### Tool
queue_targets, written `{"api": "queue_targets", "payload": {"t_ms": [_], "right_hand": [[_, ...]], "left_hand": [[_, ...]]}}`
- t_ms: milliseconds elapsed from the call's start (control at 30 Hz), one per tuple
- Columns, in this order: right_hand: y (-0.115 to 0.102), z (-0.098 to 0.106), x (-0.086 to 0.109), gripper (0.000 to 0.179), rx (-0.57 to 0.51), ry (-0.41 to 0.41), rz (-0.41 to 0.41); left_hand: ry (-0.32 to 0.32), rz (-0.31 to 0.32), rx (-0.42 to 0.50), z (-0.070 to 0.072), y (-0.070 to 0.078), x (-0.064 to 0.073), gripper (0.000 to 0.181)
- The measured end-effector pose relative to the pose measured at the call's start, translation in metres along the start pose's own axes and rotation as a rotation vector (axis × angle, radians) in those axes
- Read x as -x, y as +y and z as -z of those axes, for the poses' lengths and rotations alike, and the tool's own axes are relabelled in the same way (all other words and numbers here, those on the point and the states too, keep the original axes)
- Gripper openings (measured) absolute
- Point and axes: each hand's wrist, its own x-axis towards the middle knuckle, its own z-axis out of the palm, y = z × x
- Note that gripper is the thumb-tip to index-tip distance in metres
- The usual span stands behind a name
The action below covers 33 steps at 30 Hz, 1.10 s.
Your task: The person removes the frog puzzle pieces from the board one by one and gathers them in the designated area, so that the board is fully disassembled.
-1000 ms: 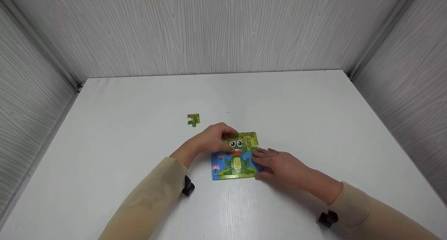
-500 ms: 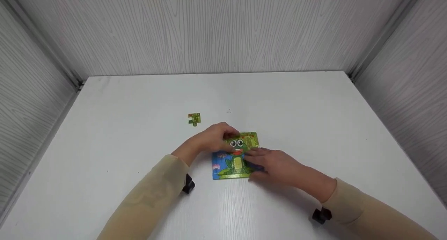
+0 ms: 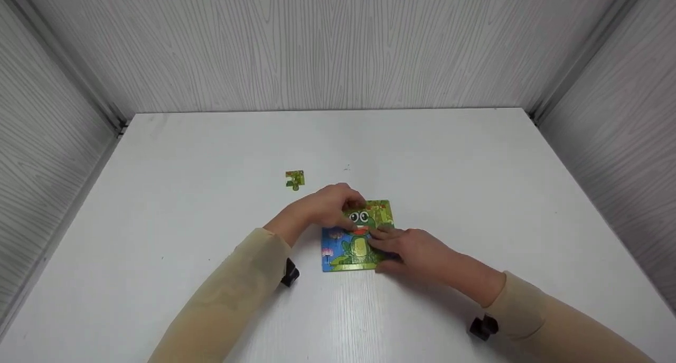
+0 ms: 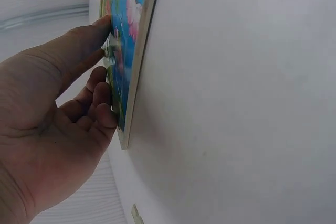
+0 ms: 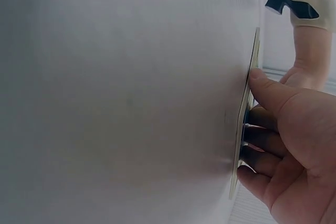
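Green frog puzzle (image 3: 355, 247) at lower centre, gripped by the left hand (image 3: 332, 205), now lies further under the straight-fingered right hand (image 3: 414, 249), apparently for levelling.

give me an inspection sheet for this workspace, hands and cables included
Surface: white tabletop with a few tiny dark marks
Job's things: frog puzzle, picture side up, partly covered; loose puzzle piece apart from it, farther away and to the left
Clutter: nothing seen
Hands: left hand touches the puzzle, thumb on its face, grip unclear; right hand has fingers across the puzzle's right side, thumb at the near edge
Cables: nothing seen
Surroundings: wood-grain panels, back and both sides
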Motion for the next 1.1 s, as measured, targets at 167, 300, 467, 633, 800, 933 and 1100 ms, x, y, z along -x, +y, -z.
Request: {"api": "queue_targets", "payload": {"t_ms": [167,300,467,633,800,933,1100], "right_hand": [[-0.0013,-0.0001,-0.0006,0.058,0.013,0.0,0.003],[-0.0019,0.0,-0.0011,0.058,0.026,-0.006,0.0],[-0.0025,0.0007,-0.0017,0.058,0.033,0.007,0.002],[-0.0024,0.0009,-0.0011,0.058,0.025,0.016,0.003],[-0.0019,-0.0008,-0.0013,0.059,0.029,0.012,0.005],[-0.0024,-0.0009,-0.0012,0.059,0.023,0.007,0.005],[-0.0026,0.0004,-0.0008,0.058,0.034,0.003,-0.001]], "left_hand": [[-0.021,0.004,-0.04,0.0027,0.0046,-0.0024,0.052],[-0.038,-0.005,-0.065,0.0041,0.0063,-0.0041,0.052],[-0.041,-0.003,-0.085,0.0056,0.0065,-0.0063,0.053],[-0.048,-0.032,-0.1,0.0065,0.0066,-0.007,0.053],[-0.064,-0.03,-0.094,0.0056,0.0068,-0.0079,0.054],[-0.071,-0.018,-0.093,0.0056,0.0073,-0.0083,0.054],[-0.069,-0.013,-0.079,0.0066,0.0084,-0.0087,0.052]]}}
